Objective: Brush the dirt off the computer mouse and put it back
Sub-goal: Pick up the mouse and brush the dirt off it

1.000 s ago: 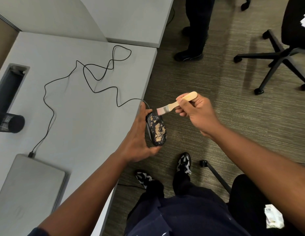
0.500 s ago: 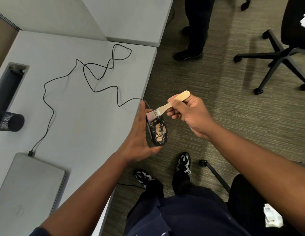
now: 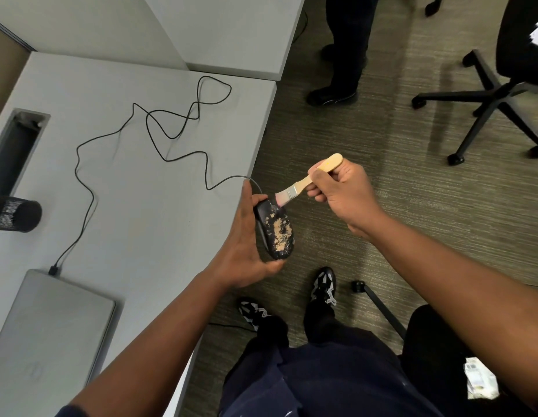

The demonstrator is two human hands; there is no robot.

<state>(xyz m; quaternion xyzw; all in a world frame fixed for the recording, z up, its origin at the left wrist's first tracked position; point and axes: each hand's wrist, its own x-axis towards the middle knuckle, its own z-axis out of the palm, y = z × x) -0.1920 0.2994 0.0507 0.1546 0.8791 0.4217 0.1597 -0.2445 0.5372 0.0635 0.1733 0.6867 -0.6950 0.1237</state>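
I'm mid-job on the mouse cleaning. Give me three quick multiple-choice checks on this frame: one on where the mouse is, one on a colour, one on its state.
1. Where is the mouse?
A. Flat on the desk
B. Held in the left hand beyond the desk edge, over the carpet
C. On the closed laptop

2. What colour is the brush handle?
A. Pale wood
B. Red
C. Black

3. What is the state of the mouse's top?
A. Brushed clean
B. Covered by a cloth
C. Carries tan dirt patches

Answers:
1. B: the left hand grips the mouse just off the desk edge, with carpet behind it.
2. A: the brush in the right hand has a light wooden handle.
3. C: tan dirt spreads across the mouse's middle and rear, while the bristles sit at its front end.
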